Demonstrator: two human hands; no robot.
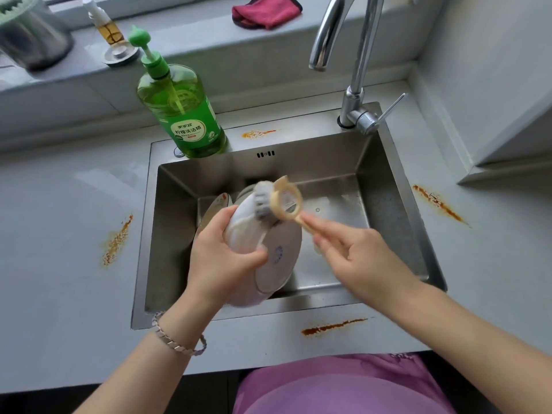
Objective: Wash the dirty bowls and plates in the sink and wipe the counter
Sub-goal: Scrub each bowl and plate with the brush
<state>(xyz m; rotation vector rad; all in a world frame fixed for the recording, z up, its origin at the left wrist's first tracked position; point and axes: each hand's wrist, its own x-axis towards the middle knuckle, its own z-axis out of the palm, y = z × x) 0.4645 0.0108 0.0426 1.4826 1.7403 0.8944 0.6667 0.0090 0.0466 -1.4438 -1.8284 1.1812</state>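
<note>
The pale grey counter (59, 234) is lying all around the steel sink (388, 204), and it is showing orange-brown marks: one smear (118, 240) left of the sink, a long streak (331, 326) along the sink's front edge, another streak (439, 204) to the right of the sink, and a small spot (257, 133) just behind it. I am standing at the front of the sink with both arms reaching over it. My left hand (221, 258) is gripping a white bowl (277, 249), fingers curled round its rim and thumb across its outer side, and is holding it tilted above the left half of the sink with its base facing me. My right hand (358, 258) is pinching the wooden handle of a brush (283, 201) over the middle of the sink; the brush's grey bristles are lying against the upper part of the bowl's outer wall, though that part is blurring. A plate (213, 207) is leaning inside the sink at its left wall, behind the bowl. A green soap bottle (182, 115) is standing on the sink's back left corner, and the faucet (358, 55) is rising from its back right corner. A red cloth (265, 11) is lying on the ledge beyond the sink. A metal bracelet (176, 339) is sitting on my left wrist.
</note>
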